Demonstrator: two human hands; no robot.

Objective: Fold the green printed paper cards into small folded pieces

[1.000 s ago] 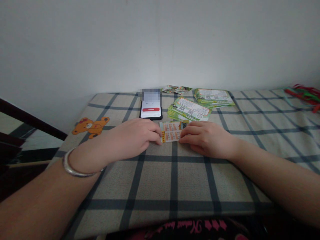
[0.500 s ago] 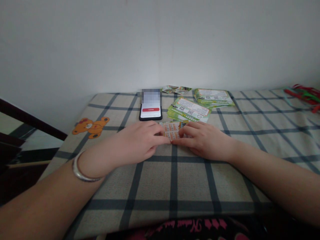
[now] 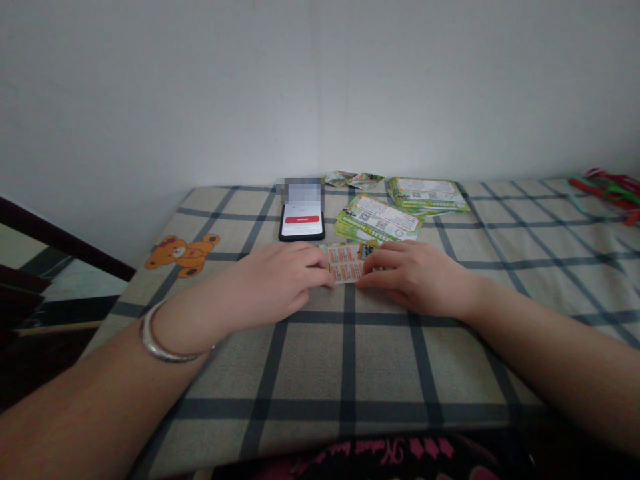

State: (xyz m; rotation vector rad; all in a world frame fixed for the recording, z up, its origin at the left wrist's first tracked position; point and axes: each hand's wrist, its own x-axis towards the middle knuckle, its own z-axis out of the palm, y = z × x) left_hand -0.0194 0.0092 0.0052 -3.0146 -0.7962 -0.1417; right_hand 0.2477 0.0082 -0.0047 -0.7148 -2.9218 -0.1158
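A scratch card [image 3: 346,264] lies on the checked tablecloth, its face showing rows of orange and white printed boxes. My left hand [image 3: 280,280], with a silver bangle on the wrist, grips the card's left edge between bent fingers and thumb. From the right side my right hand [image 3: 415,277] holds the other edge, covering that end of the card. Just beyond them lies a fanned pile of green and white cards [image 3: 383,219]. A black phone [image 3: 302,223] with a lit screen and a red button is past my left hand.
A second pile of green cards [image 3: 427,193] lies at the back right, and folded small pieces [image 3: 354,179] are against the wall. An orange bear figure [image 3: 183,255] is at the left table edge. Red and green items [image 3: 613,193] sit far right.
My fingertips have moved apart along the card's near edge, the left ones slightly leftward and the right ones rightward. More of the card's printed face now shows.
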